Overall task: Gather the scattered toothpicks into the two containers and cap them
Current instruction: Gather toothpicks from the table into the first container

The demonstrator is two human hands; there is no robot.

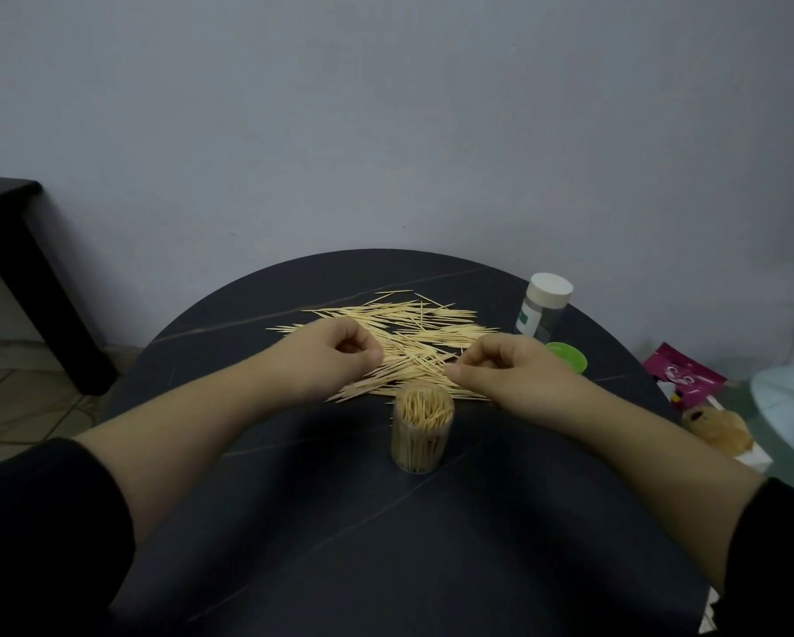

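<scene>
Nearest the camera, two black sleeves (41, 535) end at bare forearms that reach forward over a round dark desk (340, 521) with thin pale veins. Between the forearms, near the middle of the desk, a clear open container (422, 436) stands upright and uncapped, packed with toothpicks on end. Just beyond it lie the scattered toothpicks (413, 324), a loose, criss-crossed heap spread across the far half of the desk. Both hands are down at this heap, apart from each other. The left hand (340, 349) sits at its left edge with fingers curled in towards the palm. The right hand (505, 367) is at the right edge, fingers curled and thumb pointing in at the sticks. Whether either hand actually grips any toothpicks cannot be told. Just beside the right hand, on its far side, a green lid (567, 356) lies on the desk. Beyond the lid, a second container (542, 308), clear with a white cap on, stands near the rim. Off the desk to the right are a pink packet (682, 377) and a small plush toy (717, 429); a dark side table (18, 223) stands at far left before a plain grey wall (386, 131).
</scene>
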